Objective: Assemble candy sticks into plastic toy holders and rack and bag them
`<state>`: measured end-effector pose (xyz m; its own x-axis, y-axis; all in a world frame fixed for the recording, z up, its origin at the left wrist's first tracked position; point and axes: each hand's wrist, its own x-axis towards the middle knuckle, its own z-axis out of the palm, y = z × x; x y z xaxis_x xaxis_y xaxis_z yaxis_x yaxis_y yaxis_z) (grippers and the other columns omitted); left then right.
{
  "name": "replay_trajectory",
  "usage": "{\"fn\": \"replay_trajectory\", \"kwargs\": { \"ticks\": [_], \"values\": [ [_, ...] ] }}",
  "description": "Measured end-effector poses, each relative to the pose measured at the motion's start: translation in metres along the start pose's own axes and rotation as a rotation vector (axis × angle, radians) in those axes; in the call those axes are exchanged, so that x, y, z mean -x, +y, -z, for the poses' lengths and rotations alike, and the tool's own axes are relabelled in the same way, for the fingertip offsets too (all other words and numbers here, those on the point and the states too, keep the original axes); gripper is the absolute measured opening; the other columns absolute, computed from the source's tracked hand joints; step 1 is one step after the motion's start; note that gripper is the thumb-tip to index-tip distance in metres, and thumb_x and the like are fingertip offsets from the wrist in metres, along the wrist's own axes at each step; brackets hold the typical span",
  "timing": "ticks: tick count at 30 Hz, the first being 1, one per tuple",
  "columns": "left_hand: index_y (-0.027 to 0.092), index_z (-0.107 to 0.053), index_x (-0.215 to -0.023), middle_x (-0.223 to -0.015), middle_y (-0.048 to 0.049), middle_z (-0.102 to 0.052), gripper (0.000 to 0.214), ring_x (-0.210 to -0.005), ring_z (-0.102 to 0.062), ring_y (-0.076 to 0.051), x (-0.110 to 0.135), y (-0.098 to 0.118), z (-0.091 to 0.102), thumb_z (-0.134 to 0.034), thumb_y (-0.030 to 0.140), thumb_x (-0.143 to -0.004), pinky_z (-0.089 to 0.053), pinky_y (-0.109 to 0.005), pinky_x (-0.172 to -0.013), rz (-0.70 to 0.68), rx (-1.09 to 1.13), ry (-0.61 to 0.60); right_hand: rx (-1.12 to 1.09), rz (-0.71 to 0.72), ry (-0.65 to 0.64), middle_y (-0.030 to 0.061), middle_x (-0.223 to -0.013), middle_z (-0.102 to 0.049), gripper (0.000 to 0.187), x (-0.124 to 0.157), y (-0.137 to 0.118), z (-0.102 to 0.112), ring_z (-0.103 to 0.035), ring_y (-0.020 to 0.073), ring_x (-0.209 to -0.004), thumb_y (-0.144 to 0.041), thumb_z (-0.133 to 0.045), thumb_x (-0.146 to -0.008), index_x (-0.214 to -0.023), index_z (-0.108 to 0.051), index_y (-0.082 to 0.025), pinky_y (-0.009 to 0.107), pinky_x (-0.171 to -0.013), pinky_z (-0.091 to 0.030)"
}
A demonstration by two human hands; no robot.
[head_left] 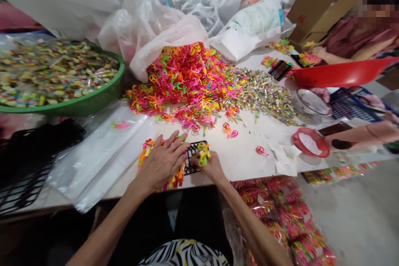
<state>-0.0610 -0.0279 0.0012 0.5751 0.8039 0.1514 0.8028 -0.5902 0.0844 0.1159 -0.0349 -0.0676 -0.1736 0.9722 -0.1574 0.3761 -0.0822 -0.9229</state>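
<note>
At lower centre of the frame, the left hand (165,160) is palm down with its fingers outstretched and slightly apart, lying over bright plastic pieces (178,179) that stand close-packed; it is not closed on anything. Just to its right, the right hand (210,166) is turned inward, thumb and fingers pinched on a yellow-green bundle (203,156). Both forearms come up from the bottom edge, and the hands are near each other but apart.

At far left, dark grid trays (21,162) lie in a heap, and above them a green basin (93,103) is filled with small multicoloured bits (59,75). Toward upper centre, a large translucent bag (174,29) gapes over a mound of pink, orange and yellow plastic pieces (187,85), which spills onto the white table (240,164). Small pale tubes (264,91) spread out to the right of it. At right sit a red round basket (325,143) with something white inside and, higher, a long red basin (339,75), whose contents are hidden. At upper right, a co-worker's hand (319,52) is beside more coloured pieces.

The black grid tray (190,151) lies at the table's near edge, its bare cells showing between the two hands. The packed pieces are under and around the left hand; the yellow-green bundle is above the tray's right end, in the right hand's fingers.
</note>
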Motion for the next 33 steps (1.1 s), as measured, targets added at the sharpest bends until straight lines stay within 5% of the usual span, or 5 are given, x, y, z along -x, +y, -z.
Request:
{"fn": "replay_trajectory", "kwargs": {
  "ticks": [4, 19, 23, 27, 33],
  "values": [
    [0.024, -0.049, -0.122, -0.142, -0.0013, -0.033, 0.038, -0.131, -0.027, -0.026, 0.0, 0.001, 0.002, -0.029, 0.032, -0.09, -0.027, -0.054, -0.1, 0.011, -0.007, -0.028, -0.084, 0.031, -0.029, -0.0016, -0.058, -0.052, 0.011, 0.01, -0.002, -0.005, -0.048, 0.0116, -0.052, -0.023, -0.057, -0.07, -0.062, -0.057, -0.016, 0.022, -0.049, -0.04],
    [0.021, -0.048, -0.123, -0.141, -0.0064, -0.035, 0.048, -0.13, -0.026, -0.03, 0.0, 0.002, 0.001, -0.04, 0.047, -0.083, -0.022, -0.057, -0.102, 0.003, 0.003, 0.011, 0.649, 0.161, -0.082, 0.0051, -0.089, -0.061, 0.017, 0.024, -0.013, -0.024, -0.055, 0.0125, -0.064, -0.009, -0.05, -0.072, -0.081, -0.062, -0.018, 0.021, -0.054, -0.036],
    [0.022, -0.051, -0.12, -0.14, -0.0069, -0.035, 0.044, -0.13, -0.027, -0.032, -0.002, 0.001, -0.004, -0.041, 0.044, -0.083, -0.023, -0.058, -0.1, -0.025, -0.027, 0.067, 0.503, 0.149, -0.265, -0.0003, -0.081, -0.062, 0.018, -0.01, -0.011, 0.033, -0.057, 0.0128, -0.067, -0.02, -0.062, -0.07, -0.088, -0.064, -0.019, 0.02, -0.057, -0.04],
    [0.023, -0.046, -0.126, -0.143, -0.0067, -0.03, 0.048, -0.131, -0.026, -0.03, -0.006, 0.002, -0.006, -0.039, 0.046, -0.084, -0.023, -0.056, -0.101, 0.004, -0.029, 0.108, 0.786, -0.162, 0.365, 0.008, -0.102, -0.06, 0.025, -0.077, -0.015, 0.135, -0.056, 0.018, -0.089, -0.013, -0.05, -0.077, -0.098, -0.061, -0.017, 0.025, -0.069, -0.039],
    [0.023, -0.04, -0.131, -0.14, -0.0064, -0.035, 0.053, -0.13, -0.027, -0.028, -0.003, 0.0, -0.01, -0.036, 0.049, -0.084, -0.022, -0.054, -0.102, 0.011, -0.026, 0.068, 0.757, -0.196, 0.421, 0.0088, -0.079, -0.062, 0.013, -0.117, -0.009, 0.187, -0.056, 0.0225, -0.087, -0.005, -0.053, -0.063, -0.065, -0.062, -0.014, 0.026, -0.066, -0.036]
  ]
}}
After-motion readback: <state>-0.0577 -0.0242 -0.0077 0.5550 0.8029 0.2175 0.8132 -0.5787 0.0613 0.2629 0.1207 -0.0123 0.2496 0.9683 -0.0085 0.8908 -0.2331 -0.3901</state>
